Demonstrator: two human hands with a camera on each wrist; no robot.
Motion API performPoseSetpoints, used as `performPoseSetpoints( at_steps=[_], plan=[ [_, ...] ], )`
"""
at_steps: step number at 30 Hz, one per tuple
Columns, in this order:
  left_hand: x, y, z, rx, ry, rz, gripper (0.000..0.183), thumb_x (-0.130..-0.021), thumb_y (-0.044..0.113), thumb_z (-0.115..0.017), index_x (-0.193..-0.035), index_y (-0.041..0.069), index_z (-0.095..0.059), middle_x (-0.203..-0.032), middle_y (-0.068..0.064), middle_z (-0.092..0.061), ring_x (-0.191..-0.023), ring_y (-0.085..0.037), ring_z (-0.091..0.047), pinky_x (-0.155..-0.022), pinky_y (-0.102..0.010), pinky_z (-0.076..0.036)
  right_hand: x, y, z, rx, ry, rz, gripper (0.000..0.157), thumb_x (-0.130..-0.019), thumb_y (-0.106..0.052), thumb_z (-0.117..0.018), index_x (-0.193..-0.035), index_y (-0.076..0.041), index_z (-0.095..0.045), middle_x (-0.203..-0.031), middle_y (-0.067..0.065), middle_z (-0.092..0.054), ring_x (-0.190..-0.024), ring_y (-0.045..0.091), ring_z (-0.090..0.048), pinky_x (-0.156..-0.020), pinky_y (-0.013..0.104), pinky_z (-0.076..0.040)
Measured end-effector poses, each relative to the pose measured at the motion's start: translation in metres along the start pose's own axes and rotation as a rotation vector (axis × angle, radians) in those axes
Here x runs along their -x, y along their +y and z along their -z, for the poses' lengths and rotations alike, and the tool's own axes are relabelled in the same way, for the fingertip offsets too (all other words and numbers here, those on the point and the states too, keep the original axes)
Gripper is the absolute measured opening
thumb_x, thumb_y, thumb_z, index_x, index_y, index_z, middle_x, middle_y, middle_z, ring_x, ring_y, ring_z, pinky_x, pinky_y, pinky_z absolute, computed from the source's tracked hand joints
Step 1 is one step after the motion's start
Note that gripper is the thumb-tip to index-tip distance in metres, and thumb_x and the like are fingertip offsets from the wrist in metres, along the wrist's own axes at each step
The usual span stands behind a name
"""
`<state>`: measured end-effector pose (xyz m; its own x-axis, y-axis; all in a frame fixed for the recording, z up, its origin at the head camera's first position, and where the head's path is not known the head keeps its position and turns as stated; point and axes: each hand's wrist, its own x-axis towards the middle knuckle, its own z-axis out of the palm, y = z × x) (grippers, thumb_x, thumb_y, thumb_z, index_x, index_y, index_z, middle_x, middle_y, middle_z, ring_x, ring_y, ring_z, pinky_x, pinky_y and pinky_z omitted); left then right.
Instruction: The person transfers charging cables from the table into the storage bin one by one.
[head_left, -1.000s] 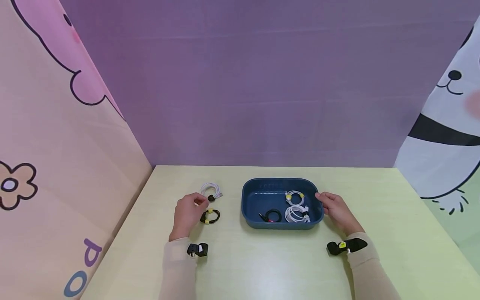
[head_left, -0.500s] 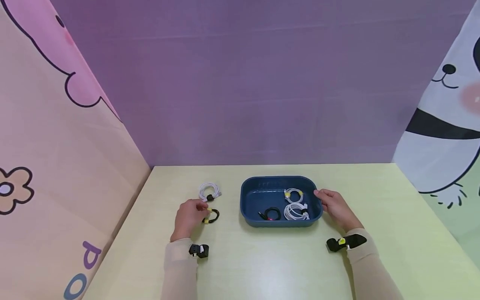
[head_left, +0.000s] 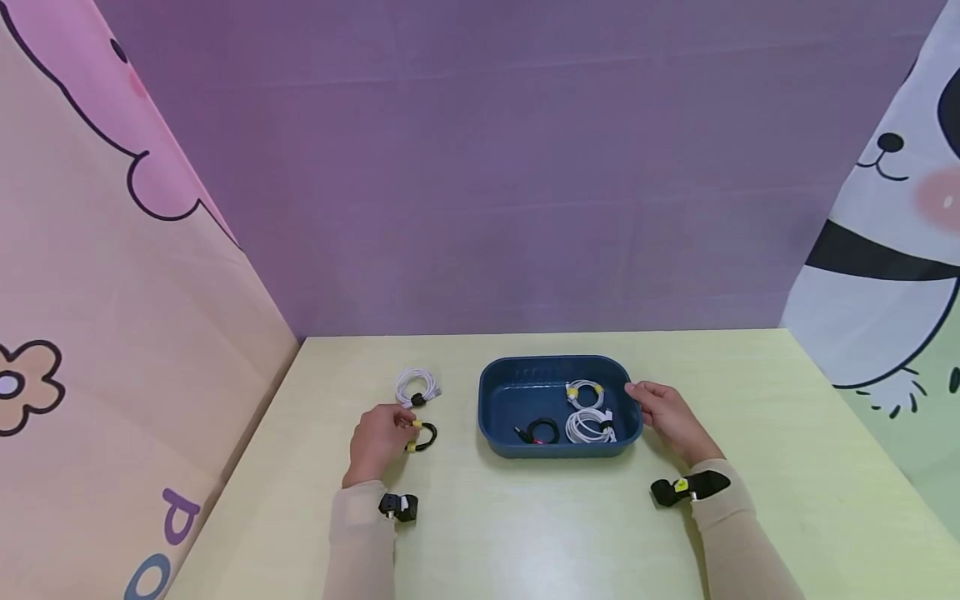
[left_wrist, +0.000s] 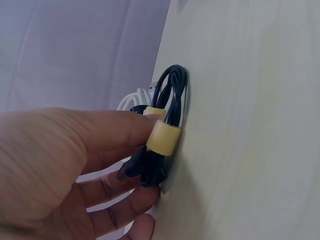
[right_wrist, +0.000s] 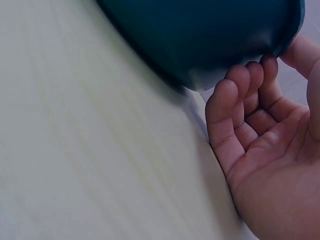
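My left hand [head_left: 377, 439] pinches a coiled black cable [left_wrist: 176, 92] with yellow ties, the thumb on one side and the fingers behind it. In the left wrist view the coil stands on edge, close to the tabletop. Just beyond it lies a coiled white cable [head_left: 402, 388] with a black tie. My right hand [head_left: 675, 423] grips the right rim of a dark blue tray [head_left: 517, 393], thumb on top, fingertips under the outer wall. Inside the tray are a small black coil [head_left: 552, 428], a white coil [head_left: 589, 432] with a black tie, and another white coil [head_left: 600, 397] with yellow ties.
The pale wooden table [head_left: 510, 525] meets a purple backdrop [head_left: 480, 167] behind the tray. Printed cartoon panels stand along the left and right sides. A small black camera is strapped to each wrist.
My left hand has moved from the white coil toward me to the black coil and taken hold of it. The right hand keeps its grip on the tray.
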<state>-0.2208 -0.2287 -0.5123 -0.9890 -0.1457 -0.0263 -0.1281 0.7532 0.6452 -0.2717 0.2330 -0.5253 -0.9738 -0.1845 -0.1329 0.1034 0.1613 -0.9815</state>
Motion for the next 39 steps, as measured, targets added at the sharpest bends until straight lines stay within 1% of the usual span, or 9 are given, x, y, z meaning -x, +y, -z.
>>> performPoseSetpoints(
  at_steps=[8,17,21,28,34,39],
  plan=[
    [-0.0001,0.0011,-0.0002,-0.013,-0.005,0.01,0.01,-0.087,0.016,-0.077,-0.095,0.011,-0.077,-0.087,-0.002,-0.073,-0.075,-0.019,-0.063,-0.06,-0.03,-0.041,0.0012,-0.0022,-0.0005,-0.001,0.001,-0.01,0.037,-0.105,-0.039,-0.058,-0.097,-0.004,-0.063,-0.085,-0.005,-0.054,-0.082,0.008,-0.056,-0.075,0.018,-0.051],
    [0.001,0.0026,0.0012,-0.023,-0.001,0.002,0.009,-0.087,0.018,-0.077,-0.092,0.011,-0.076,-0.086,-0.002,-0.074,-0.074,-0.018,-0.063,-0.062,-0.03,-0.042,-0.0009,0.0002,-0.0008,-0.016,0.0,-0.011,0.034,-0.104,-0.039,-0.059,-0.091,-0.008,-0.062,-0.083,-0.006,-0.055,-0.08,0.008,-0.057,-0.074,0.017,-0.051],
    [0.0007,0.0012,0.0006,-0.012,0.001,-0.013,0.01,-0.088,0.019,-0.077,-0.091,0.01,-0.076,-0.084,-0.003,-0.073,-0.073,-0.017,-0.063,-0.063,-0.03,-0.043,-0.001,0.0009,-0.0009,-0.019,0.003,-0.012,0.033,-0.105,-0.038,-0.058,-0.09,-0.009,-0.063,-0.083,-0.007,-0.057,-0.079,0.007,-0.058,-0.076,0.017,-0.052],
    [0.0002,0.0001,-0.0004,0.024,0.005,-0.049,0.013,-0.089,0.019,-0.077,-0.092,0.007,-0.074,-0.083,-0.003,-0.073,-0.074,-0.017,-0.065,-0.067,-0.033,-0.047,-0.0015,0.0012,-0.0005,-0.024,-0.004,0.001,0.032,-0.105,-0.036,-0.058,-0.086,-0.011,-0.062,-0.081,-0.007,-0.055,-0.078,0.007,-0.057,-0.074,0.017,-0.051],
    [-0.0028,0.0011,-0.0022,0.073,0.013,-0.077,0.013,-0.089,0.018,-0.077,-0.093,0.006,-0.073,-0.081,-0.003,-0.072,-0.073,-0.015,-0.062,-0.068,-0.032,-0.046,-0.0019,0.0016,0.0002,-0.013,0.004,0.003,0.032,-0.105,-0.037,-0.059,-0.087,-0.011,-0.064,-0.083,-0.007,-0.057,-0.079,0.007,-0.059,-0.076,0.017,-0.052],
    [-0.0041,0.0045,-0.0021,0.09,0.018,-0.099,0.011,-0.089,0.016,-0.077,-0.092,0.006,-0.072,-0.082,-0.004,-0.072,-0.074,-0.014,-0.063,-0.07,-0.032,-0.047,-0.0014,0.002,0.0003,0.005,0.018,-0.003,0.033,-0.103,-0.04,-0.06,-0.089,-0.01,-0.063,-0.086,-0.005,-0.055,-0.083,0.009,-0.058,-0.077,0.018,-0.051]
  ],
)
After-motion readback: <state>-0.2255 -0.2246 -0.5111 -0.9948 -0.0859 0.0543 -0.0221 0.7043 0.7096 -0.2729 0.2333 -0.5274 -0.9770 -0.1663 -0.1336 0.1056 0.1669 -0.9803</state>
